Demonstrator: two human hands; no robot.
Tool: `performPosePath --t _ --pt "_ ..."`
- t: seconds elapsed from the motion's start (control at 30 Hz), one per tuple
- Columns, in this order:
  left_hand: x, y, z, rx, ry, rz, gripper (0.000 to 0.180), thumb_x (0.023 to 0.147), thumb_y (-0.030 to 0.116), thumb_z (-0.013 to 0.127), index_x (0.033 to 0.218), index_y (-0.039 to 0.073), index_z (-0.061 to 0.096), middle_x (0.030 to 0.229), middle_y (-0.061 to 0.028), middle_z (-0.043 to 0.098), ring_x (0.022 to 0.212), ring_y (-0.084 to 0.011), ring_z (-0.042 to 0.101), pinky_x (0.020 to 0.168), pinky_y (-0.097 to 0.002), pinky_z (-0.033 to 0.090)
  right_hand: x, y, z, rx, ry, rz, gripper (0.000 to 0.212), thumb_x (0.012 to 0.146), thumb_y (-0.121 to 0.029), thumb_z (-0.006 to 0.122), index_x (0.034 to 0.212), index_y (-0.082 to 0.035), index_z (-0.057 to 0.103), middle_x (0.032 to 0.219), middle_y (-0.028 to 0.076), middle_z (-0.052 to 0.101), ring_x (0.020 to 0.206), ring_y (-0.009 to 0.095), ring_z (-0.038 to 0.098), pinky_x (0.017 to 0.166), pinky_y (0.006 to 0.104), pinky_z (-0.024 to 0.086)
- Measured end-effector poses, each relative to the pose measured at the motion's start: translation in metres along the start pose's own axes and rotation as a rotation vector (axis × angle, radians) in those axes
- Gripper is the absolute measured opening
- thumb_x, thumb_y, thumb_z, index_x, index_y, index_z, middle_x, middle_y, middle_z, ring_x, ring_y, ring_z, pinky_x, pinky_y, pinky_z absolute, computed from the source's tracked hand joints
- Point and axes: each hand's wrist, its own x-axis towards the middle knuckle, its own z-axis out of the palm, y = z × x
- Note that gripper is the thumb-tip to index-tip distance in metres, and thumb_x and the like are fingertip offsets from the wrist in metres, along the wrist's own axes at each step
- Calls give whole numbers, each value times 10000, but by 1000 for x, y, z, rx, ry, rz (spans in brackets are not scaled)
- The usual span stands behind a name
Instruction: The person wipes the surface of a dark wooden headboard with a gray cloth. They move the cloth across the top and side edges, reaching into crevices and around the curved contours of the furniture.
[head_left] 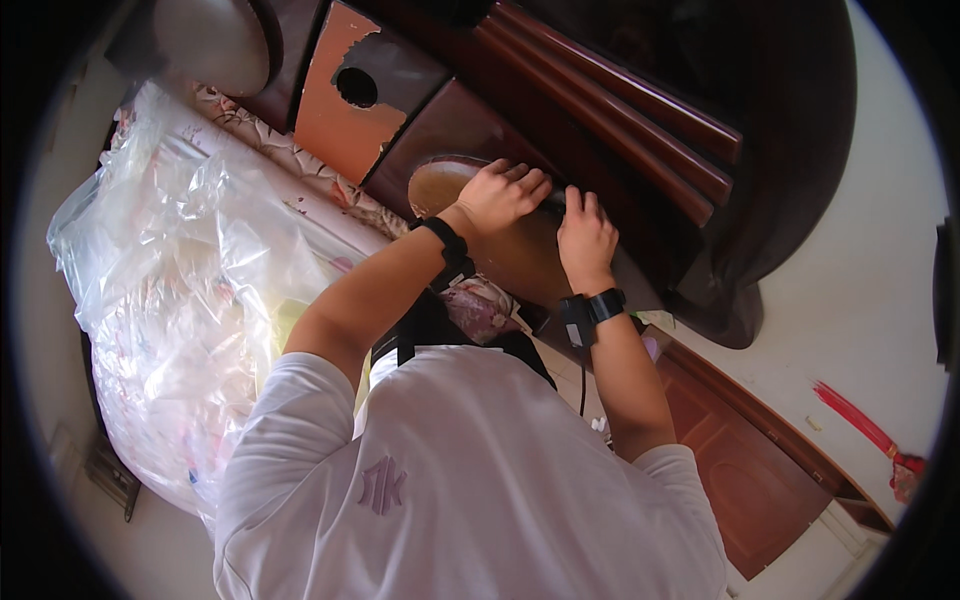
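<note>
My left hand (503, 193) has its fingers curled over the upper edge of a brown oval panel (530, 258) with a pale rim. Just to its right, my right hand (587, 238) is closed too, its fingers curled at a dark edge beside the panel. Between the two hands lies a small dark strip; whatever the fingers pinch is hidden under them. Both wrists wear black bands with small boxes. The oval sits against a dark brown padded panel (470, 125).
Left of the padded panel, a peeling orange panel (325, 105) has a round black hole. Clear plastic wrapping (190, 330) covers a large bulky pile at left. Glossy dark red wooden rails (610, 100) run along the top. A brown door (745, 455) and red tassel (855, 415) appear at lower right.
</note>
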Motion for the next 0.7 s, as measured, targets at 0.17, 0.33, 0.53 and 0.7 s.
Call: performPosePath --t 0.17,0.33,0.53,0.7 --pt "-13 -16 0 -60 38 -65 339 867 189 636 1193 124 699 1074 7 715 1055 -156 739 847 -302 558 15 -18 0 -39 -9 -50 334 871 -34 703 1187 -118 636 1056 112 682 966 352 734 772 473 627" --pt "-24 -18 4 -90 35 -170 385 862 197 632 1234 116 686 1105 2 713 1084 -174 743 898 -315 558 22 -27 -6 -43 -3 -87 293 873 -42 708 1149 -121 654 1017 104 698 958 349 742 768 467 630" --pt "-47 -41 1 -122 55 -262 427 860 207 640 1275 116 688 1127 -1 706 1086 -181 750 916 -327 560 44 -58 0 -103 -8 -146 219 913 -66 672 1126 -119 659 1015 100 704 962 329 750 748 472 634" --pt "-64 -50 5 -112 93 -347 356 893 177 619 1235 124 698 1085 13 689 1051 -145 738 872 -319 540 56 -75 3 -113 3 -227 195 910 -63 650 1097 -114 673 983 96 701 917 322 748 731 458 635"
